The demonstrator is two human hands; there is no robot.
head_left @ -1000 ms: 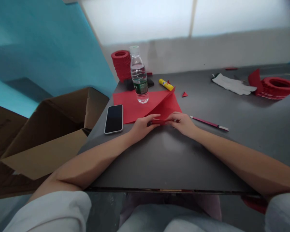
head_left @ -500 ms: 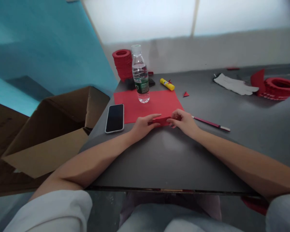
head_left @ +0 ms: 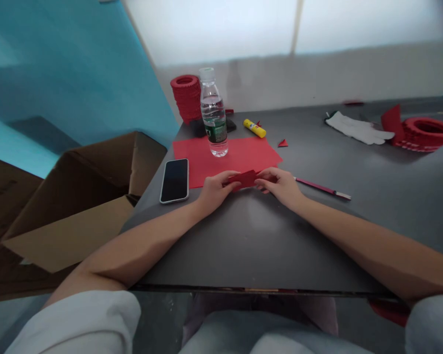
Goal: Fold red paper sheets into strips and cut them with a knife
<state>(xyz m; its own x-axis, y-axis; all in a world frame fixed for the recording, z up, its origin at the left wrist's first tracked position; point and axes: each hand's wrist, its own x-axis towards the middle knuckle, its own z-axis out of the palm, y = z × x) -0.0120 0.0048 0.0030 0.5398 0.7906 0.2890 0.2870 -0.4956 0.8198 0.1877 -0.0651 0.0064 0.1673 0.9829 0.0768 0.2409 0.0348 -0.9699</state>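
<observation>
A small folded red paper piece is held between both hands just above the grey table, at the near edge of a large red sheet. My left hand pinches its left end between thumb and fingers. At the right end, my right hand grips it with thumb and bent fingers. A water bottle stands upright on the red sheet. The phone lies left of my left hand, and a dark pink pen-like tool lies right of my right hand.
Behind the sheet are a yellow glue stick, a red scrap and a stack of red rings. White gloves and more red rings lie at the right. An open cardboard box sits left of the table.
My left hand has closed its thumb and fingers on the paper's left end. The red piece has tilted up and shows more of its face.
</observation>
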